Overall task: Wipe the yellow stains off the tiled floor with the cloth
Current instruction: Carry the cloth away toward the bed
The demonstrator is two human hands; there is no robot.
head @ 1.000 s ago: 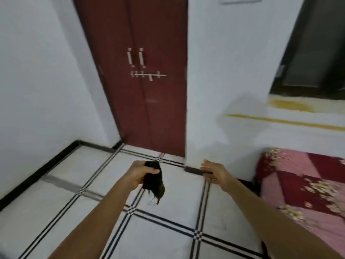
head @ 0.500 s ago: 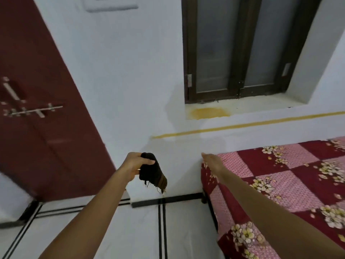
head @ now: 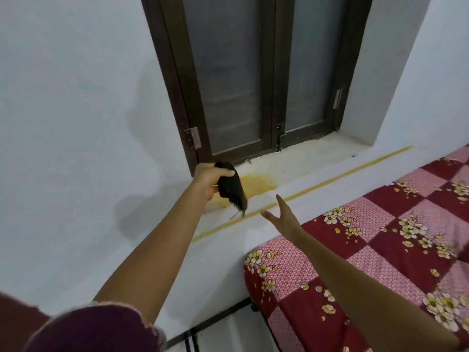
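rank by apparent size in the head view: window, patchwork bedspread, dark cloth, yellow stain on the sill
1. window
2. patchwork bedspread: close to the window, both cut off by the frame
3. yellow stain
4. dark cloth: near alike; the cloth is nearer and hides part of the stain, so unsure

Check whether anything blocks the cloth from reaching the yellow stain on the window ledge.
Nothing visible does. The left hand grips the cloth right in front of the yellow stain on the window ledge. The right hand, open, hovers lower right, off that path.
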